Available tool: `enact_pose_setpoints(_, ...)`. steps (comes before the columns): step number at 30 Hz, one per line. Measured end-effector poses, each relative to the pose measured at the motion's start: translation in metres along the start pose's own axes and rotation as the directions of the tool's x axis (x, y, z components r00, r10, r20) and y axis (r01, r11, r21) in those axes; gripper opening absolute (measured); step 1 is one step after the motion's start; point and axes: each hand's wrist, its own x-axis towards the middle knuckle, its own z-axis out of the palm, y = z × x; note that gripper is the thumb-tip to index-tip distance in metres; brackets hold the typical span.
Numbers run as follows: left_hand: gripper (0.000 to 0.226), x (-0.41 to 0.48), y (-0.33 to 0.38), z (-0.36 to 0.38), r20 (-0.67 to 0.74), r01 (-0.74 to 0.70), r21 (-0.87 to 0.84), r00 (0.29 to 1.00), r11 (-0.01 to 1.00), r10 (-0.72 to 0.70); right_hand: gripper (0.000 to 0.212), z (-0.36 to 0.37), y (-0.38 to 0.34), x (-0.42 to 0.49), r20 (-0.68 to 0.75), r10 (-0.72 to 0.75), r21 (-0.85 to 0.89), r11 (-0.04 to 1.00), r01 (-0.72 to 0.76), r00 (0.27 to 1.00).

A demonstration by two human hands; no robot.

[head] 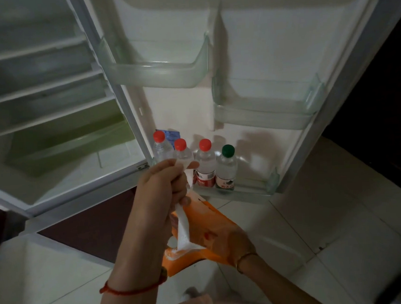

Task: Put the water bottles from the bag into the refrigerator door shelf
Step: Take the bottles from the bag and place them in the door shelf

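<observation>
Several water bottles stand upright in the bottom door shelf (253,191) of the open refrigerator: three with red caps, such as the bottle (205,161), and a green-capped bottle (226,166) on the right. In front of them my left hand (159,191) is shut on the white handle of an orange and white plastic bag (200,226). My right hand (230,243) grips the bag's lower side from the right. The bag hangs limp between both hands; what it holds is hidden.
Two upper door shelves, the left shelf (159,71) and the right shelf (263,108), show nothing in them. The refrigerator's interior shelves and a green drawer (69,143) are at left. Pale floor tiles (343,212) lie below.
</observation>
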Motion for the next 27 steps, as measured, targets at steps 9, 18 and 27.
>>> enact_pose_setpoints(9,0.032,0.015,-0.004,-0.007,-0.036,0.029,0.041,0.999,0.999,-0.027,0.03,-0.055,-0.017,0.018,0.013,0.28,0.141,0.95,-0.279,0.96)
enact_pose_setpoints(18,0.03,0.027,-0.003,0.004,-0.056,-0.013,0.051,0.998,0.999,0.016,0.012,-0.14,-0.012,-0.023,-0.266,0.294,0.361,0.914,-0.187,0.918)
enact_pose_setpoints(27,0.028,0.043,-0.03,0.031,-0.006,0.04,0.153,0.999,0.987,-0.04,0.036,-0.225,-0.023,-0.079,-0.617,0.398,0.466,0.88,-0.092,0.679)
